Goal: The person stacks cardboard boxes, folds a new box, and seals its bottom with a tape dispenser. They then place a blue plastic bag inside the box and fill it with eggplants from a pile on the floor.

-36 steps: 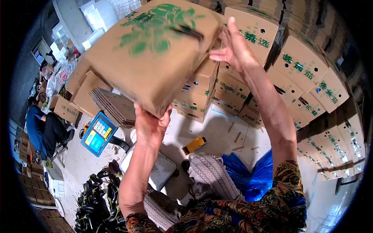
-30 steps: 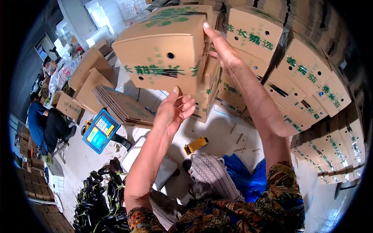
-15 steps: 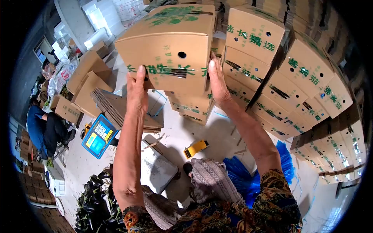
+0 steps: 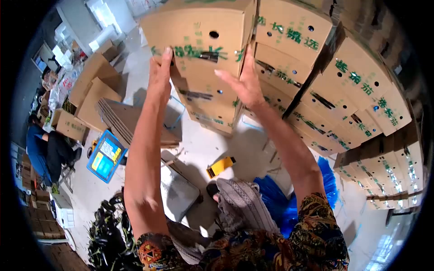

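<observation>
A large cardboard carton (image 4: pixel 194 34) with green print and a round hole stands on top of other cartons (image 4: pixel 205 97) straight ahead. My left hand (image 4: pixel 160 67) grips its lower left edge, thumb on the front face, the other fingers partly hidden round the side. Against the lower right edge rests my right hand (image 4: pixel 246 83), fingers stretched upward and thumb spread away over the carton below. Its grip is open. To the right rises a neighbouring stack of matching printed cartons (image 4: pixel 291 31).
A yellow tape dispenser (image 4: pixel 220 167) lies on the floor near my feet. Left are a blue-framed scale display (image 4: pixel 106 156), flattened cardboard (image 4: pixel 115 119) and a heap of eggplants (image 4: pixel 108 235). Blue plastic (image 4: pixel 275 203) lies at right. A seated person (image 4: pixel 45 151) is far left.
The carton has moved back and now lines up over the cartons beneath. My right thumb has come away from its side and spread left. My left hand stays on its left edge.
</observation>
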Motion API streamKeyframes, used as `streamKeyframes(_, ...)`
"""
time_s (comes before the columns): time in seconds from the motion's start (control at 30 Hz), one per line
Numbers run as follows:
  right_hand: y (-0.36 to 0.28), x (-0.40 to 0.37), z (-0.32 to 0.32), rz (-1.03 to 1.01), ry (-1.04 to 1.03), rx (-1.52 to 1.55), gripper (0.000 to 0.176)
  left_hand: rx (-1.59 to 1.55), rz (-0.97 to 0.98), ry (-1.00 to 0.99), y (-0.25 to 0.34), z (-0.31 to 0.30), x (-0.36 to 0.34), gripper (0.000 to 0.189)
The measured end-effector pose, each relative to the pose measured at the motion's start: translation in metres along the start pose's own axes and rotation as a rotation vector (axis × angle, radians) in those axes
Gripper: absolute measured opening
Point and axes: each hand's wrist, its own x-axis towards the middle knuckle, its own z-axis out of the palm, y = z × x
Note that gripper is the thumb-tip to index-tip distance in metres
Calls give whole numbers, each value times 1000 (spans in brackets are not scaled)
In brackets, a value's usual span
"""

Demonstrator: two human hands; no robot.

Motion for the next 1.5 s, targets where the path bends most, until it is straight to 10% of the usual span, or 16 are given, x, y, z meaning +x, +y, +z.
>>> streamKeyframes(0.13,-1,-33,-1,-54,112,-231,82,-35,-58,228,-15,0,-19,67)
streamKeyframes(0.43,130,-170,5,887,-111,78,113,-318,-640,267,-156,6,-141,108)
streamKeyframes(0.7,182,-186,49,764,-56,505,110,-401,-712,237,-237,21,-143,103)
streamKeyframes(1.0,271,-196,70,474,-191,-350,90,-539,-693,426,-285,27,-138,97)
streamKeyframes(1.5,258,-170,82,529,-39,-156,77,-523,-749,398,-294,25,-101,97)
